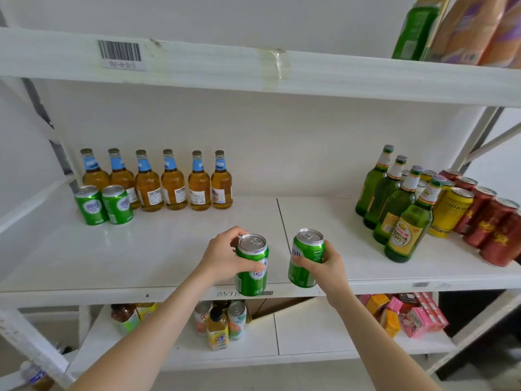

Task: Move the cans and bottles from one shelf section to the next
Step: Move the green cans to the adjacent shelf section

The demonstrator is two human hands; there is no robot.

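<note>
My left hand (222, 256) grips a green can (251, 265) held upright above the front edge of the middle shelf (169, 249). My right hand (328, 266) grips a second green can (306, 258), tilted slightly, just right of the shelf seam (282, 221). On the left section stand two more green cans (103, 204) in front of a row of several amber bottles with blue neck labels (158, 182). On the right section stand several green glass bottles (394, 204), yellow cans (451, 211) and red cans (490, 224).
The upper shelf (253, 71) overhangs, with a barcode label (119, 53) and packages (462, 26) at the far right. The lower shelf holds bottles and cans (220, 323) and pink and orange cartons (408, 314). A diagonal frame brace (479, 131) runs at the right.
</note>
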